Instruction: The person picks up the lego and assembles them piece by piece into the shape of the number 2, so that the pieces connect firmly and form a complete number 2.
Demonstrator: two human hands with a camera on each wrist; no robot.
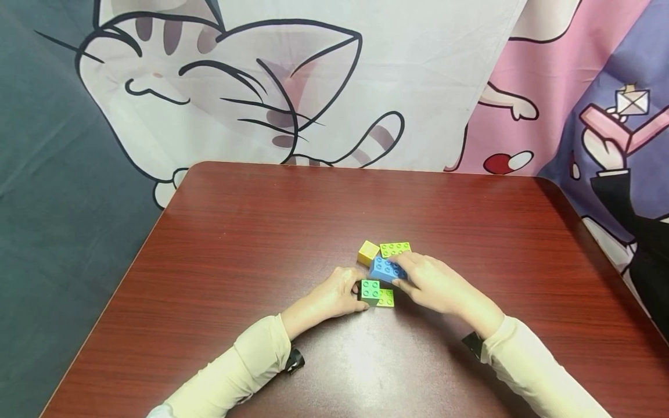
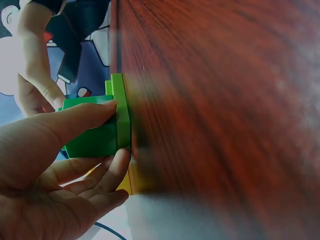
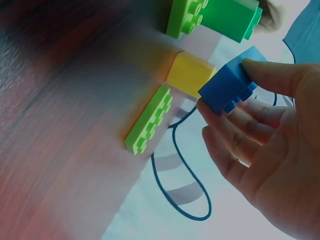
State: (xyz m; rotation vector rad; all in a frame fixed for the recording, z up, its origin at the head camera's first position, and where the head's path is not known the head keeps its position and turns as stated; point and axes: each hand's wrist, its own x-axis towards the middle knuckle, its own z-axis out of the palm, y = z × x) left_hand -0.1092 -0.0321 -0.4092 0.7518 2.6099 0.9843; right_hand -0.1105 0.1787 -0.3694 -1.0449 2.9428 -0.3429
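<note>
Between thumb and fingers, my left hand [image 1: 337, 293] grips a dark green brick [image 1: 370, 293]. That brick sits on the left part of a lime green flat brick [image 1: 386, 299], whose studs show at its right. My right hand [image 1: 436, 284] pinches a blue brick [image 1: 385, 269] by its right end. In the right wrist view the blue brick [image 3: 227, 82] is raised off the table, with its thumb side and fingertips on opposite faces. Behind it stand a yellow brick [image 1: 368, 253] and a second lime green flat brick [image 1: 395, 249], both untouched.
The reddish-brown wooden table [image 1: 261, 220] carries all the bricks near its middle. Beyond its far edge hangs a cloth [image 1: 444, 69] printed with a cartoon cat. Dark straps show at both wrists under pale sleeves [image 1: 538, 366].
</note>
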